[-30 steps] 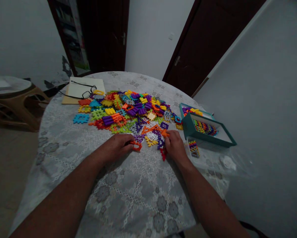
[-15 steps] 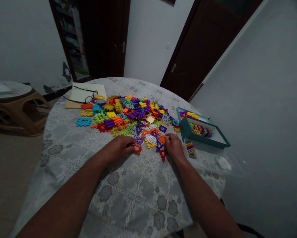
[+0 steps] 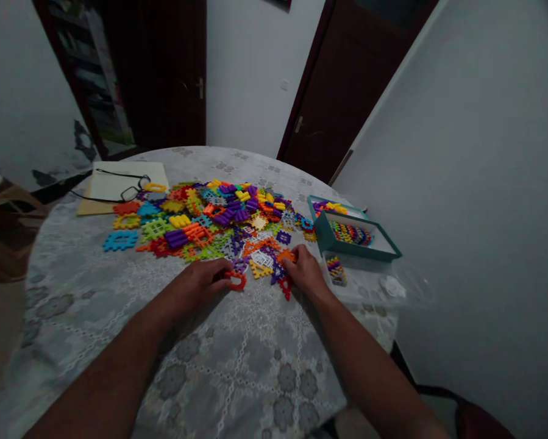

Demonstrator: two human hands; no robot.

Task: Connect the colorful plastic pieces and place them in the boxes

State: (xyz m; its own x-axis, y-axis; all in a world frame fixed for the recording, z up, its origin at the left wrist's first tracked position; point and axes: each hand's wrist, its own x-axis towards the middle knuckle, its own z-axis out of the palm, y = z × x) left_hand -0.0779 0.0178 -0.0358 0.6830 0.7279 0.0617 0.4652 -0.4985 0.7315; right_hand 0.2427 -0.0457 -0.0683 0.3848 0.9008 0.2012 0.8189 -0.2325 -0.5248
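Note:
My left hand [image 3: 204, 281] rests at the near edge of a heap of plastic building pieces [image 3: 237, 210]. Between its thumb and fingers is an orange interlocking building piece [image 3: 241, 284] with an open middle. My right hand [image 3: 306, 271] is closed at the heap's near right side, its fingertips on another orange building piece [image 3: 284, 255]. Just below those fingers lies a red triangular piece [image 3: 285, 288], touching a purple one [image 3: 277, 272]. A yellow triangular piece [image 3: 259, 269] sits between my hands, with white pieces [image 3: 261, 258] behind it.
A patterned cloth [image 3: 237, 353] covers the round table. Eyeglasses [image 3: 130, 194] lie on paper [image 3: 104, 180] at the far left. To the right stand a teal box [image 3: 356, 251] with colourful pieces and a clear plastic container [image 3: 360, 292]. A wall [image 3: 475, 183] rises beyond them.
The view has turned to the right, so the table has shifted left in it. My right fingers have come further over the orange piece. My left hand keeps its orange piece.

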